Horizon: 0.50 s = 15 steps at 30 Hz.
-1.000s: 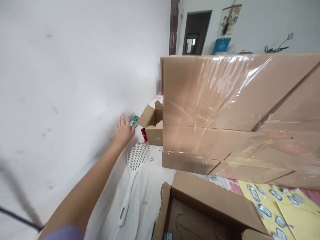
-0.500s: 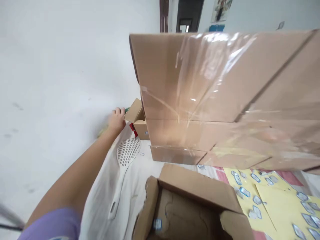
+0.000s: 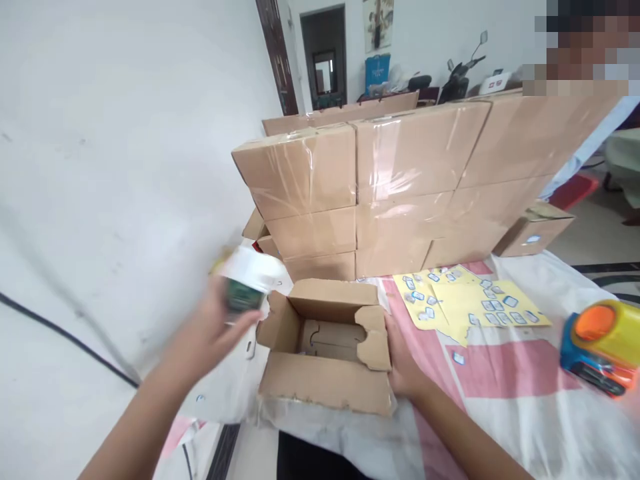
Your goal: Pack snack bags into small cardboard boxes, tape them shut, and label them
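Note:
My left hand (image 3: 217,320) is closed around a small green and white item (image 3: 245,300), too blurred to name exactly. A bit of yellow shows beyond the fingers. It is raised to the left of an open cardboard box (image 3: 325,380), whose flaps are folded outward. Inside the box a dark curved line shows on the bottom. My right hand (image 3: 403,363) grips the box's right side, its fingers partly hidden behind the flap. Left of the box, below my left hand, the slotted handle of the white skimmer (image 3: 251,348) lies on the cloth.
A wall of cardboard boxes (image 3: 405,173) wrapped in clear film stands behind. Yellow sheets (image 3: 450,307) with small labelled bags lie on the right. A colourful toy (image 3: 600,340) is at far right, with a smaller carton (image 3: 533,233) behind. The white wall (image 3: 125,167) bounds the left.
My left hand has come back from beside the wall with the green and white item. My right hand has come into view at the open box. The view has swung right and wider.

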Motion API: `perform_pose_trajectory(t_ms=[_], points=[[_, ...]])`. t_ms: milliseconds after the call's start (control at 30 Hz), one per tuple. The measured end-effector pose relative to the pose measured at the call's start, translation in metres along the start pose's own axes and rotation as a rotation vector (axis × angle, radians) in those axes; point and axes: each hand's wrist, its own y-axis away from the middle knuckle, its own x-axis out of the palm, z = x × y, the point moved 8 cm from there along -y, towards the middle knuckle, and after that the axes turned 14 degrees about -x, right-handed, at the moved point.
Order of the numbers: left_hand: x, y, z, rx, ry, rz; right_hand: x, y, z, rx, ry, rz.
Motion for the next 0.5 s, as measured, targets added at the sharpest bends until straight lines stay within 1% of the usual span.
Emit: perform_pose_trajectory(t_ms=[33,67,100,133,167,233,300,333,400,500], points=[[0.028,0.011,-0.036,0.136,-0.094,0.231,0.001,0.001,0.001,0.002,-0.035,0.009],[0.051,0.022,-0.064,0.262,-0.205,0.367,0.003,0.001,0.003,0.010,-0.072,0.022],[0.073,0.032,-0.084,0.361,-0.313,0.472,0.003,0.002,0.004,0.020,-0.102,0.037],[0.097,0.042,-0.095,0.428,-0.414,0.575,0.003,0.003,0.005,0.028,-0.118,0.050],[0.119,0.049,-0.098,0.458,-0.498,0.660,0.003,0.003,0.007,0.029,-0.119,0.062],[0.159,0.059,-0.092,0.442,-0.597,0.794,0.001,0.003,0.008,0.019,-0.097,0.080],[0.187,0.065,-0.081,0.387,-0.621,0.861,0.001,0.003,0.007,0.011,-0.101,0.092],[0.197,0.067,-0.076,0.367,-0.618,0.878,0.001,0.004,0.006,0.013,-0.112,0.096],[0.209,0.073,-0.071,0.342,-0.608,0.911,0.001,0.005,0.002,0.016,-0.133,0.096],[0.218,0.079,-0.070,0.313,-0.595,0.960,0.001,0.006,-0.001,0.018,-0.125,0.100]])
